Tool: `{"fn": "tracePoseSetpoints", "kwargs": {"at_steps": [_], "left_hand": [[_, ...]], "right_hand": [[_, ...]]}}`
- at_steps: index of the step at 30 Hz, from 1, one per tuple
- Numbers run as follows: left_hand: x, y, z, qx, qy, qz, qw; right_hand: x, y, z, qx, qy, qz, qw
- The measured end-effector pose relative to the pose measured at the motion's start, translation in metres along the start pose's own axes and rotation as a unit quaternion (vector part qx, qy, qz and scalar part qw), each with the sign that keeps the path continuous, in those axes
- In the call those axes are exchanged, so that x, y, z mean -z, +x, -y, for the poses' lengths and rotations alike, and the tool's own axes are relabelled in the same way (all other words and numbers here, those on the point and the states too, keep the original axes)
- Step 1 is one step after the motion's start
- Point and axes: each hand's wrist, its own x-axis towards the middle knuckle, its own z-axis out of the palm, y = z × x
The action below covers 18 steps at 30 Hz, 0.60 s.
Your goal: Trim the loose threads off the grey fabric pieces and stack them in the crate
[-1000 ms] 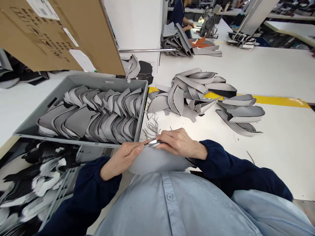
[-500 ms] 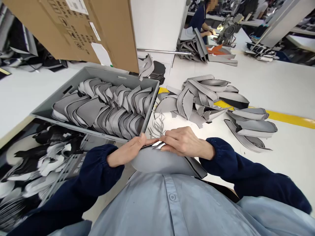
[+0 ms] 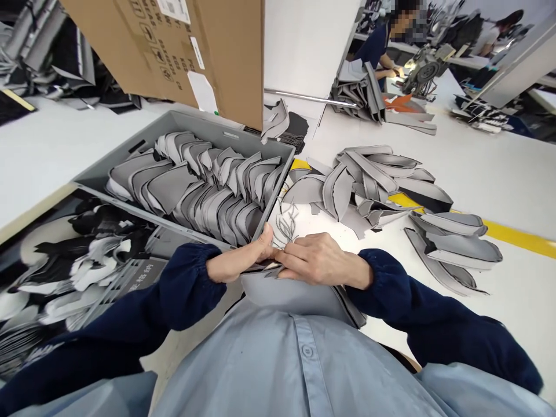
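Close against my front is a grey padded fabric panel (image 3: 291, 296) with a rounded lower edge and a dark border at its right side. My left hand (image 3: 244, 258) holds its upper edge from the left, thumb raised, the other fingers mostly hidden behind it. Curled over the same edge, my right hand (image 3: 316, 260) pinches it with bent fingers, and the fingertips of both hands meet there. A small pale sliver shows between them; what it is I cannot make out. Thin grey trimmings (image 3: 284, 225) lie on the table just beyond my fingers.
Left of my hands, a grey plastic crate (image 3: 284, 155) holds rows of similar panels. More panels (image 3: 339, 188) are heaped on the white table (image 3: 490, 168) at right, across yellow tape. A cardboard box (image 3: 204, 52) stands behind the crate. A co-worker (image 3: 377, 49) sits near a machine.
The whole view has shifted slightly right and down. My hands have drawn closer together at the panel's upper edge, and the bright gap between the fingers has shrunk. Both keep their hold.
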Motion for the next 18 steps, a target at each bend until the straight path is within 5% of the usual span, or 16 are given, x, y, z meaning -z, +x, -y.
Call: {"fn": "tracePoseSetpoints", "kwargs": {"at_steps": [7, 11, 15, 18], "left_hand": [[0.011, 0.01, 0.004, 0.088, -0.083, 0.016, 0.993], [0.022, 0.017, 0.008, 0.092, -0.105, -0.027, 0.99], [0.059, 0.013, 0.02, 0.029, -0.1, -0.07, 0.992], [0.112, 0.002, 0.032, -0.016, -0.077, -0.236, 0.969]], "right_hand": [[-0.018, 0.005, -0.001, -0.037, 0.037, 0.0, 0.999], [-0.038, 0.01, -0.009, -0.106, 0.111, -0.031, 0.988], [-0.071, -0.015, -0.031, -0.357, 0.238, -0.11, 0.896], [-0.096, -0.061, -0.047, -0.541, 0.286, -0.095, 0.785]]}}
